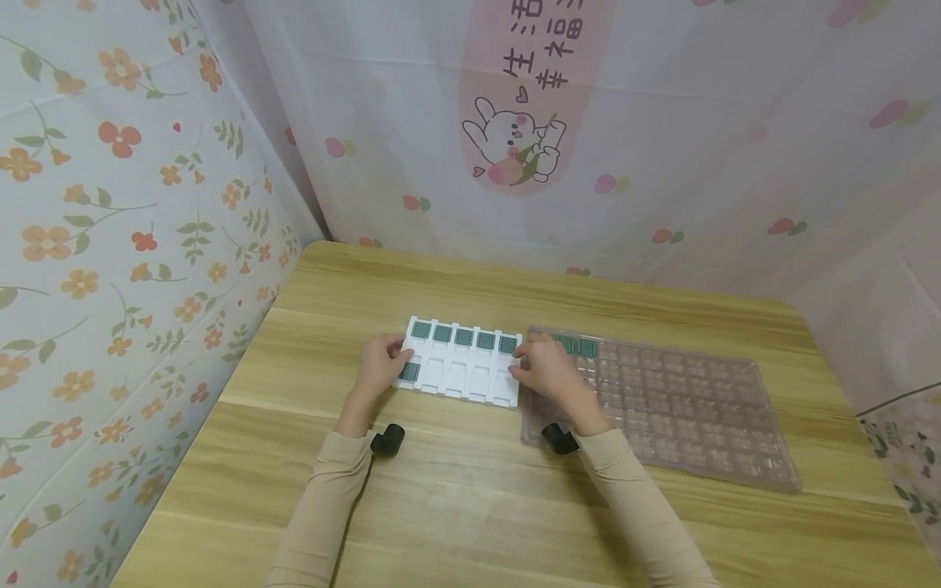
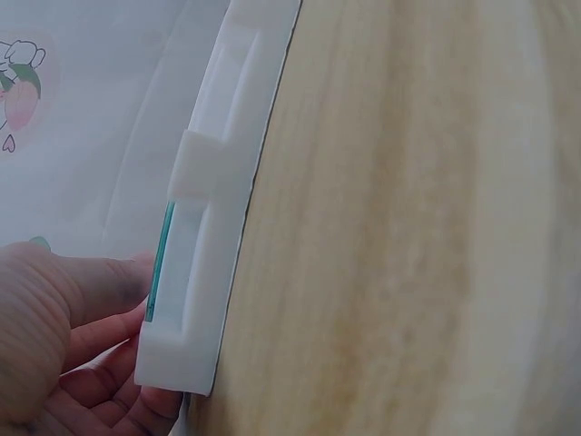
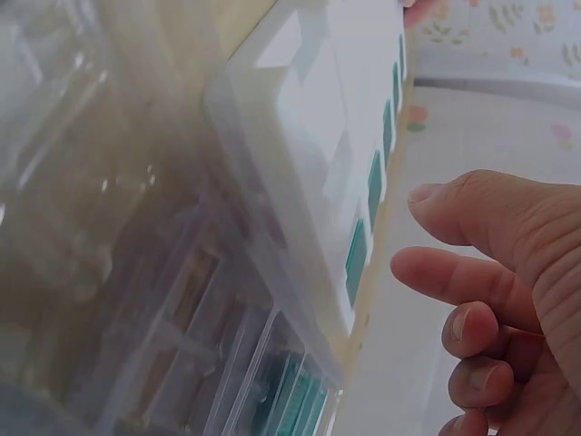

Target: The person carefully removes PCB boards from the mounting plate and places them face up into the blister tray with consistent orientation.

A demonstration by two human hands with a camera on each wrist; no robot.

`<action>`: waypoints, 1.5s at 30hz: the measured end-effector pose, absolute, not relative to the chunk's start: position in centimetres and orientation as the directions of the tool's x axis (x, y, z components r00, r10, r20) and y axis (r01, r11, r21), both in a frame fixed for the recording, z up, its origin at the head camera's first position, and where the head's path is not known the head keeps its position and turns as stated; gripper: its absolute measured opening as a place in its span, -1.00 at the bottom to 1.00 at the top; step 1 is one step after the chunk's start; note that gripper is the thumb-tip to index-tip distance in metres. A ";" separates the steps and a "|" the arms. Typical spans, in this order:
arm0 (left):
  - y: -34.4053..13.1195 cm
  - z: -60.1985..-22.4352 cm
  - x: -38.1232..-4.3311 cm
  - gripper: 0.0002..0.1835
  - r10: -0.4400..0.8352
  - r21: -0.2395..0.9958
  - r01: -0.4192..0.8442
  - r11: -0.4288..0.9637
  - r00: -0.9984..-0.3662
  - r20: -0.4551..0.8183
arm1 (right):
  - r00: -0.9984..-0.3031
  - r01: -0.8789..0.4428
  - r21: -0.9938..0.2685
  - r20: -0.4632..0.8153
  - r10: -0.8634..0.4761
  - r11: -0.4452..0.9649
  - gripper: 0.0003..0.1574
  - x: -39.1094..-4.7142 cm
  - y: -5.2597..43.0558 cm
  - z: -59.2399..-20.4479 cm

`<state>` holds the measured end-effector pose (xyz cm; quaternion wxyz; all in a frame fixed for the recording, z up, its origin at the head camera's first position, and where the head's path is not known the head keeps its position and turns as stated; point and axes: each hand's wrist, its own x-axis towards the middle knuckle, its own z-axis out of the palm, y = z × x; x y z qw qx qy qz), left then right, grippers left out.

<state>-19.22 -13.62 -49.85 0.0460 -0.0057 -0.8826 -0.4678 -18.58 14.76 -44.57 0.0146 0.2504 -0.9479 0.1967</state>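
A white plastic tray (image 1: 459, 377) with two rows of square pockets lies on the table. Small green square chips (image 1: 464, 336) fill its far row, and one more green chip (image 1: 409, 372) sits in the near row at the left end. My left hand (image 1: 379, 362) holds that left end, thumb at the top edge and the other fingers along the side (image 2: 177, 363). At the opposite end is my right hand (image 1: 547, 366), over the edge of a clear tray. Its thumb and index finger stand apart with nothing between them (image 3: 495, 263).
The clear plastic tray (image 1: 662, 400) with many pockets lies to the right, its left edge close against the white one. Green chips (image 1: 586, 349) sit in its far left corner. Printed curtains (image 1: 412, 106) hang behind and left of the wooden table (image 1: 441, 490).
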 end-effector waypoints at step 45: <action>-13.8 -50.1 -19.4 -0.65 -0.038 0.816 0.086 0.572 -0.991 0.131 | -0.801 -0.595 -0.351 0.190 -0.567 0.723 -0.78 -18.3 8.8 -45.1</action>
